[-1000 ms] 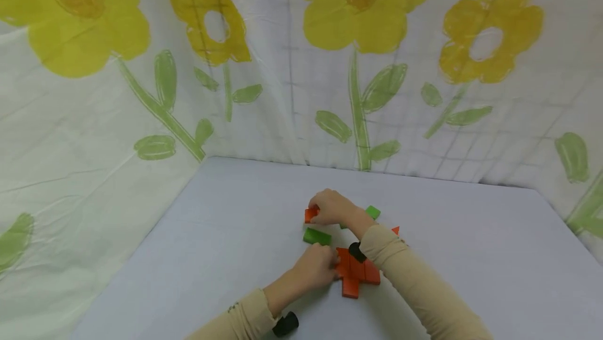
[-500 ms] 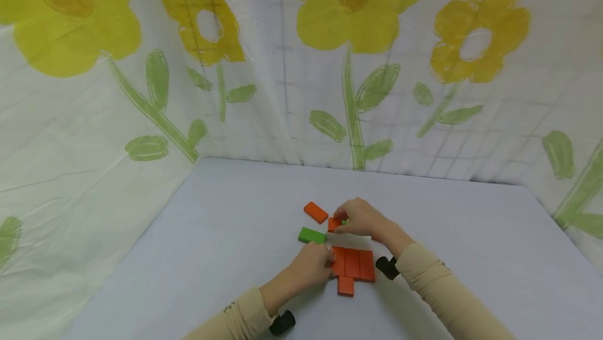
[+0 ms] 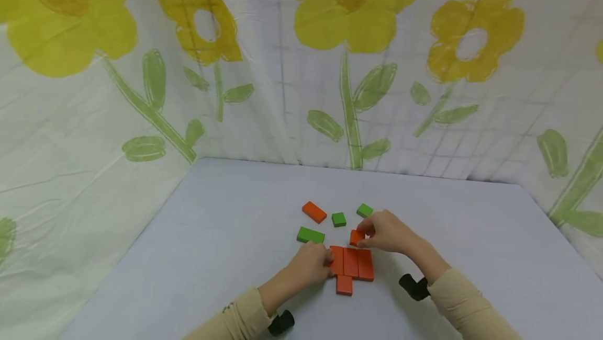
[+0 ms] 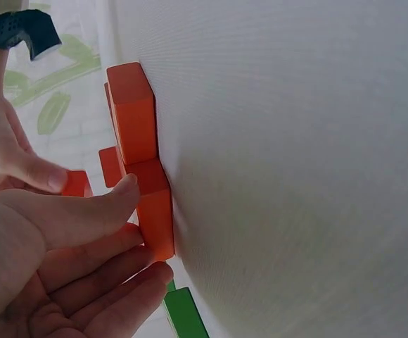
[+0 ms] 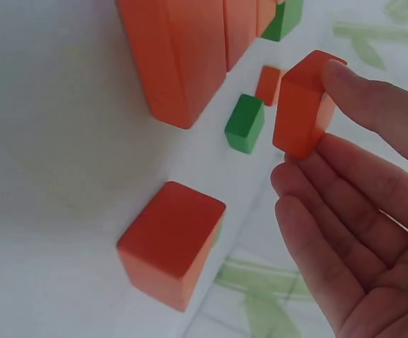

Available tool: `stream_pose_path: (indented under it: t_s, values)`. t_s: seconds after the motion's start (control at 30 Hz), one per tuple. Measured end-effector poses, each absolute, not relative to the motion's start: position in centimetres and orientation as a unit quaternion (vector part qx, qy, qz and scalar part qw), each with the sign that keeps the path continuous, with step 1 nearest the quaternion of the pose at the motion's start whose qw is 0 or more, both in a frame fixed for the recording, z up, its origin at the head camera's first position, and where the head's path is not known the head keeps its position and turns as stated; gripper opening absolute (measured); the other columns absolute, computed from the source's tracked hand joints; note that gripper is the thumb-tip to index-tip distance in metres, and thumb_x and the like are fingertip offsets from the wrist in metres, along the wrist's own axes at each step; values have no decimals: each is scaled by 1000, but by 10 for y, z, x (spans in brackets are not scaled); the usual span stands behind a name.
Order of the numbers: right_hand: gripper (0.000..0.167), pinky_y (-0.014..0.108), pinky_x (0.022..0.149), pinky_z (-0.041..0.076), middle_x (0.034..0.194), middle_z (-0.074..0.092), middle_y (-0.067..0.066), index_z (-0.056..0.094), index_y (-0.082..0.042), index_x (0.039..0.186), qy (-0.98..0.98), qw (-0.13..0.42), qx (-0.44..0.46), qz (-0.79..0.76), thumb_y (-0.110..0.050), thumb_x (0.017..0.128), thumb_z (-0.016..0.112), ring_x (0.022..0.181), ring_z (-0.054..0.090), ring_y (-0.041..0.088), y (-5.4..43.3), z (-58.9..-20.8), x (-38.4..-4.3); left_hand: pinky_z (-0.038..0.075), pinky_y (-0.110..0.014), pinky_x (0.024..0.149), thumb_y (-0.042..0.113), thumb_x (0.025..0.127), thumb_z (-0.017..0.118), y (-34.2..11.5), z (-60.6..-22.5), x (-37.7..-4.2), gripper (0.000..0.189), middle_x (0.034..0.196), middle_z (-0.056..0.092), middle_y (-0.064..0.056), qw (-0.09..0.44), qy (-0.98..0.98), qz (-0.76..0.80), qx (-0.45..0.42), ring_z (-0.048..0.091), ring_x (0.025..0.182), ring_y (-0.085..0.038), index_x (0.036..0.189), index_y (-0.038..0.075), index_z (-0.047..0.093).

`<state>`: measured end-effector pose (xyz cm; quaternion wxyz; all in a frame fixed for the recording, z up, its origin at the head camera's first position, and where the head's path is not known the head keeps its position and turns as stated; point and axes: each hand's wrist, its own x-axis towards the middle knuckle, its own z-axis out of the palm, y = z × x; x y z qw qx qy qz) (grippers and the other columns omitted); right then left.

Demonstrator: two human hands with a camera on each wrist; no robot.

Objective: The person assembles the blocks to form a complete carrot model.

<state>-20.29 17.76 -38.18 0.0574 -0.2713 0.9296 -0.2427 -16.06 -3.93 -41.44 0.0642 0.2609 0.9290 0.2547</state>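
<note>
My right hand pinches a small orange block between thumb and fingertips, just beyond a row of three long orange blocks lying side by side. My left hand stays at the row's left end. Its thumb and fingertips hold the leftmost long block by its ends. On the near side, a short orange block sits against the row. One more orange block lies on the table by my right hand in the right wrist view; in the head view that hand hides it.
Beyond the row lie a long green block, a long orange block and two small green blocks, one nearer and one farther right. A white cloth with painted flowers rises behind the white table.
My right hand has carried the small orange block right and nearer to the row, uncovering the long orange block and the small green ones. My left hand has kept its place at the row.
</note>
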Motion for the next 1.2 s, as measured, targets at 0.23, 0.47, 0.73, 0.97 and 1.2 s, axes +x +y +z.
stream_pose_path:
  t_s: [0.23,0.47,0.73,0.97,1.2]
  values:
    - [21,32,71,52,88,71,-3,76,-4,95,933,76,-253,-245,-13,77,81,82,62,17,185,-386,-178,41,-16,57,5,78,79,-40,-416,-161,17,67,57,4,68,931,249,257,40,61,-4,94,0,77]
    - [25,28,68,51,84,69,-7,76,-6,95,931,88,-264,-238,-17,74,84,78,60,14,184,-389,-155,37,-17,54,7,79,79,-41,-417,-162,13,62,47,7,67,933,238,260,37,59,-5,91,2,77]
    - [23,27,67,50,82,63,-14,75,-10,92,924,80,-292,-235,-19,73,84,75,54,6,181,-396,-139,37,-17,55,8,80,79,-40,-416,-162,10,62,48,7,71,936,227,260,37,59,-5,88,3,76]
    - [25,25,63,46,78,60,-15,73,-10,90,927,76,-291,-222,-19,70,85,69,48,1,178,-404,-128,43,-19,58,8,79,79,-38,-414,-162,13,65,58,3,72,936,229,259,40,62,-5,91,3,77]
    - [28,23,61,47,84,64,-8,74,-6,92,929,74,-297,-208,-20,70,86,68,48,1,173,-409,-124,46,-19,62,8,78,80,-38,-414,-161,16,69,62,3,69,935,233,260,45,64,-4,93,2,77]
